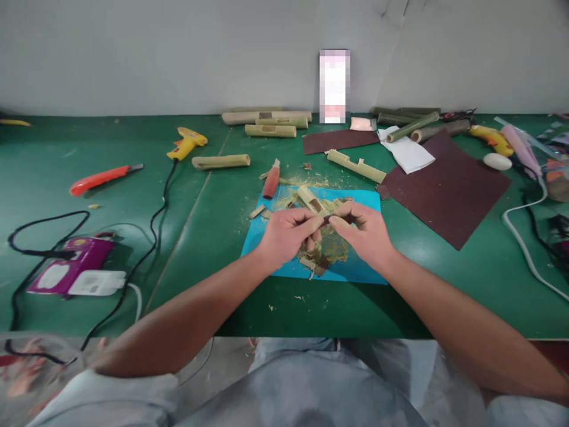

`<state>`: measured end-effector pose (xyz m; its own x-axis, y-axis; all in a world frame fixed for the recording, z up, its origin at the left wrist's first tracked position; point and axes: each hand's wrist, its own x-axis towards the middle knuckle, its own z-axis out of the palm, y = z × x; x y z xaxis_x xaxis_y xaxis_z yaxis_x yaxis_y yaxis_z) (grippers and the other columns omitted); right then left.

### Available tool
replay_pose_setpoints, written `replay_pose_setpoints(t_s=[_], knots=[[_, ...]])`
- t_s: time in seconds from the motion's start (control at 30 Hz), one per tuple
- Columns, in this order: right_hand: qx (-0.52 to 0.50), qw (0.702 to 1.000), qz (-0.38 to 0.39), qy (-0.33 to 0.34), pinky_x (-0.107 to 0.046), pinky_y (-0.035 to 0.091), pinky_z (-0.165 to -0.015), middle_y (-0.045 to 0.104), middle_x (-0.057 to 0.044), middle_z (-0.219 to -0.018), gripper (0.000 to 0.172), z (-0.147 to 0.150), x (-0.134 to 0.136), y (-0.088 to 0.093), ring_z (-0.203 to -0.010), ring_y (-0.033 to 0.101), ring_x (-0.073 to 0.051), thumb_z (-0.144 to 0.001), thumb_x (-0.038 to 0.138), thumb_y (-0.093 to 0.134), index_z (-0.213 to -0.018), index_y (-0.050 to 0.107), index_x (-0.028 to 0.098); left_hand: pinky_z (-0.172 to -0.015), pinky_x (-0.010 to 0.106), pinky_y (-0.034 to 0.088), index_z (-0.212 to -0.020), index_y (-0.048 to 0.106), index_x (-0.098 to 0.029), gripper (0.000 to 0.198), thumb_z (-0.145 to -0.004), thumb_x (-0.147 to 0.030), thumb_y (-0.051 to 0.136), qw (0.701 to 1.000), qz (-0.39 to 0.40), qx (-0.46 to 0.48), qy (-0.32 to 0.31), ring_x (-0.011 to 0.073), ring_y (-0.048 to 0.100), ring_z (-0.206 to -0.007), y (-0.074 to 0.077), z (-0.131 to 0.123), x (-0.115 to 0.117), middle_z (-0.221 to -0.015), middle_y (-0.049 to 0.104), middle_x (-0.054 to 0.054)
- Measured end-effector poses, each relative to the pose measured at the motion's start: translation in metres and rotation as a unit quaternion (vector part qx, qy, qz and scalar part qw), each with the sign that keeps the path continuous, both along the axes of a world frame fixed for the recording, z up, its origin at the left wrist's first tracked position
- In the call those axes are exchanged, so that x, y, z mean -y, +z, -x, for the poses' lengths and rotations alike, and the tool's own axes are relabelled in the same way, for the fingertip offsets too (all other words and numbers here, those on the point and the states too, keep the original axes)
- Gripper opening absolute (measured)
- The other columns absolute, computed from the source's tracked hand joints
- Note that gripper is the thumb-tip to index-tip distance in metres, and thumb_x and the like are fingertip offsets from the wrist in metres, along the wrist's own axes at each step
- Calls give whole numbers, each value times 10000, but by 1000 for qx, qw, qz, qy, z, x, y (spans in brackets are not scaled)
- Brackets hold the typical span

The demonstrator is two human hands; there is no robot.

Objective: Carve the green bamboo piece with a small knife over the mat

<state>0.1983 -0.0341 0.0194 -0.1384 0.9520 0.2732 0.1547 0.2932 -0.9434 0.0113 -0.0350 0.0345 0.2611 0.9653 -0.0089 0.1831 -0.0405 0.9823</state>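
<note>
My left hand (291,234) and my right hand (362,231) meet over a blue sheet (371,270). Fingertips of both are pinched on a small dark brown piece (326,219) that looks like sandpaper. Right behind it a short bamboo tube (312,200) with a cut-out slot lies tilted; whether the fingers touch it I cannot tell. Bamboo shavings (331,246) and small chips cover the middle of the sheet. At the sheet's far left corner lies a carving knife (271,181) with a red handle.
Left are a red utility knife (100,179), a yellow glue gun (189,144) and a purple power strip (73,264) with cords. Several bamboo pieces (271,130) lie by the wall, near a propped phone (335,86). Brown sandpaper sheets (448,184) lie to the right.
</note>
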Motion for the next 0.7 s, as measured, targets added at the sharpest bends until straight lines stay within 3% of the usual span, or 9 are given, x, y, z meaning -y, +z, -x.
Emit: replay_pose_setpoints(t_s=[0.17, 0.4, 0.53, 0.7], knots=[[0, 1000, 24, -4, -289, 431, -619, 668, 9, -733, 192, 0, 1, 2, -678, 544, -130, -848, 379, 695, -731, 675, 228, -447, 156, 453, -690, 668, -160, 228, -892, -257, 628, 999, -45, -13, 3, 57, 582, -437, -2, -1, 5, -593, 671, -11], [20, 999, -24, 15, -282, 399, -599, 597, 33, -655, 219, -1, -1, 2, -641, 494, -117, -847, 298, 659, -652, 589, 229, -443, 159, 423, -672, 651, -156, 225, -858, -282, 675, 997, -70, -25, -19, 53, 545, -438, -9, -1, 3, -563, 640, -13], [10, 999, -28, 35, -279, 403, -590, 627, 31, -682, 173, -1, -1, 1, -629, 508, -113, -841, 304, 665, -691, 630, 225, -426, 157, 401, -638, 612, -158, 247, -854, -267, 663, 997, -79, -8, -21, 47, 523, -410, -6, -1, 4, -541, 616, -22], [23, 998, -37, 44, -272, 410, -594, 651, 30, -707, 142, -3, -2, -1, -642, 537, -112, -851, 279, 658, -722, 669, 223, -459, 172, 438, -741, 681, -158, 164, -836, -292, 683, 996, -90, -16, -17, 71, 565, -463, -7, 0, -1, -574, 631, -21]])
